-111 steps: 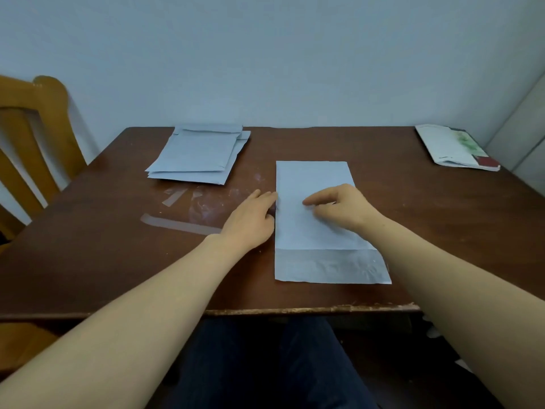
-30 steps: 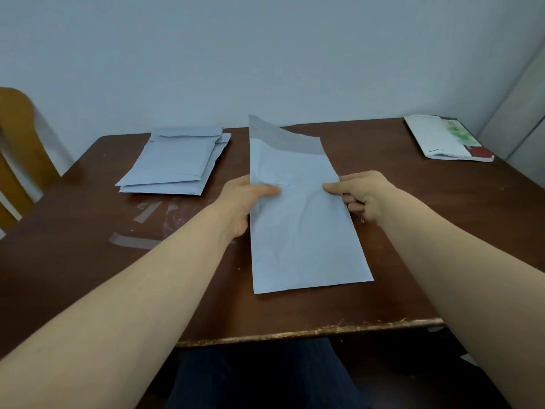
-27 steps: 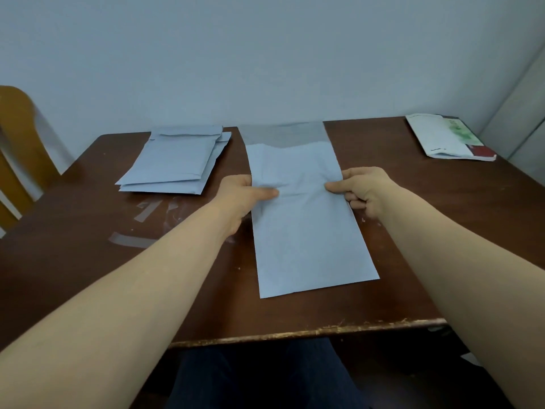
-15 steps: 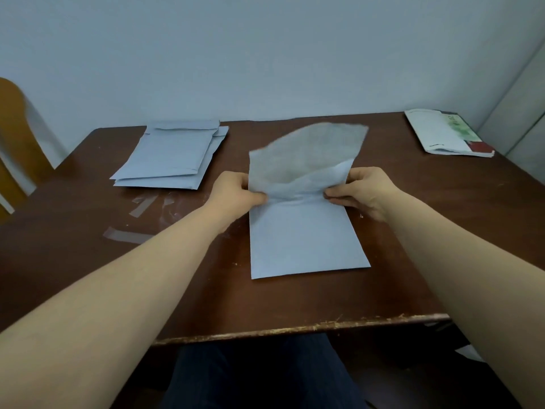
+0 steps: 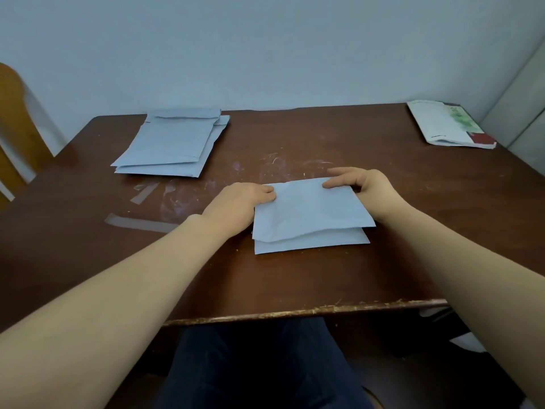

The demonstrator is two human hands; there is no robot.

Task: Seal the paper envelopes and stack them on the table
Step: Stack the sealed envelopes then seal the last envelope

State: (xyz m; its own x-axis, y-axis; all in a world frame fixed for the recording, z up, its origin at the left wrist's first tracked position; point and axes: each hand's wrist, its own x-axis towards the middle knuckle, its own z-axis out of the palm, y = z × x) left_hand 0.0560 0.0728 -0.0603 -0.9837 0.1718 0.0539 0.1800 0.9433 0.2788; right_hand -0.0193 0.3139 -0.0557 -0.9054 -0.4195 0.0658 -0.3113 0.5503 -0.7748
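A pale blue paper envelope (image 5: 309, 215) lies folded over on itself in the middle of the dark wooden table (image 5: 295, 276). Its upper half covers most of the lower half, whose near edge sticks out in front. My left hand (image 5: 236, 206) presses the fold's left corner with its fingertips. My right hand (image 5: 361, 184) pinches the fold's right corner between thumb and fingers. A stack of similar pale blue envelopes (image 5: 171, 143) rests flat at the back left of the table.
A booklet with green and red print (image 5: 448, 125) lies at the table's back right corner. Strips of clear tape (image 5: 138, 222) stick to the tabletop left of my hands. A wooden chair (image 5: 14, 122) stands at the left. A wall rises behind the table.
The long envelope was turned so its flap pointed away from me, then its far half was lifted and folded down toward me over the near half. Both hands followed to the fold's corners.
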